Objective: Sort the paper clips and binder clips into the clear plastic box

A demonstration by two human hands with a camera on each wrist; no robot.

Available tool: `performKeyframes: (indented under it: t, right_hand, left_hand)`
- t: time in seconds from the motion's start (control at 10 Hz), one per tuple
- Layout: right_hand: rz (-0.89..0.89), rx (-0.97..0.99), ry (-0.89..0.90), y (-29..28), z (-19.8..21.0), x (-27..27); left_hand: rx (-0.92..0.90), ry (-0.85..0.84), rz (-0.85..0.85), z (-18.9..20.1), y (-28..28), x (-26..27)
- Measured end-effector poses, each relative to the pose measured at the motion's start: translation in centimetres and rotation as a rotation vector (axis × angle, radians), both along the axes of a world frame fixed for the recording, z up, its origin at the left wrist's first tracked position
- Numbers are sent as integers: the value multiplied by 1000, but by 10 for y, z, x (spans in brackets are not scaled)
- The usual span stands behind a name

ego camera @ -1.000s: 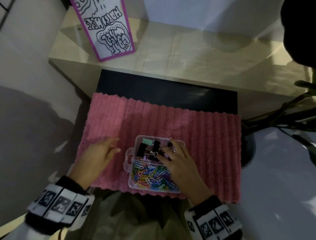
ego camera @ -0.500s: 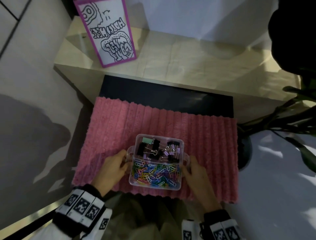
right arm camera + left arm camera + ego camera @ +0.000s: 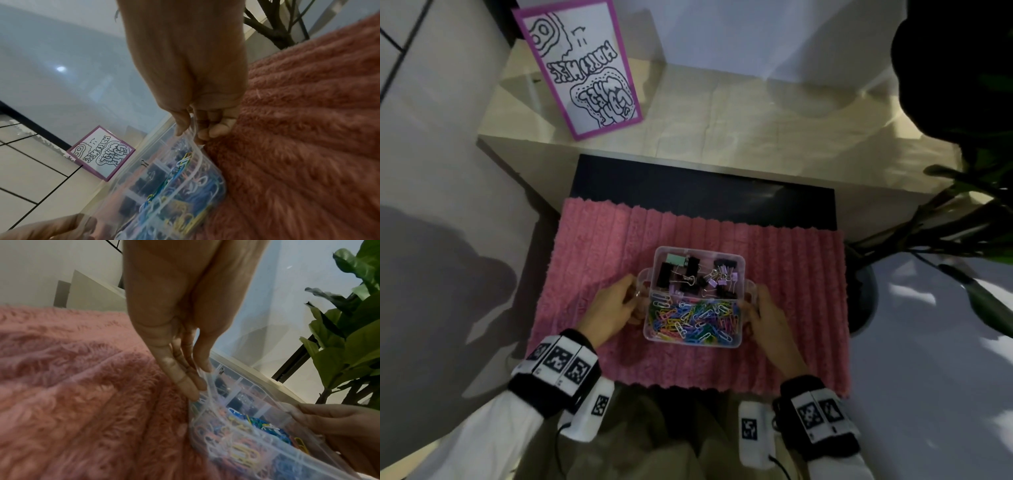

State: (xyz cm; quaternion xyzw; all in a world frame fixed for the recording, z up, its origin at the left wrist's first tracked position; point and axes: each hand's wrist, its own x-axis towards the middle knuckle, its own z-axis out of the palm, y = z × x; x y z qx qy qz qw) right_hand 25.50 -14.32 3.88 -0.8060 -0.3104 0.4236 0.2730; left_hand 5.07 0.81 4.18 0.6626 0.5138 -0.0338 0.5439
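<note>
Our right hand (image 3: 767,317) has left the binder clips (image 3: 693,275); now both hands, incl. left hand (image 3: 611,308), pinch the box (image 3: 736,263) side tabs mid-mat (image 3: 791,274). Paper clips (image 3: 693,320) in near compartment: sorting prob. done.

A home room: fluffy pink mat (image 3: 599,260), framed doodle print (image 3: 585,68), leafy potted plant (image 3: 962,219), tiled floor (image 3: 30,170).

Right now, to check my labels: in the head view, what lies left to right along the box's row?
left hand → clear plastic box → right hand, all on the pink mat.
</note>
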Motion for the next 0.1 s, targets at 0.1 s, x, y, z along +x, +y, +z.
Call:
performKeyframes:
  t: [0.1]
  right_hand:
    - [-64,5,77,-7,-1,3]
  left_hand:
    - [2,-2,-14,2,3,-3]
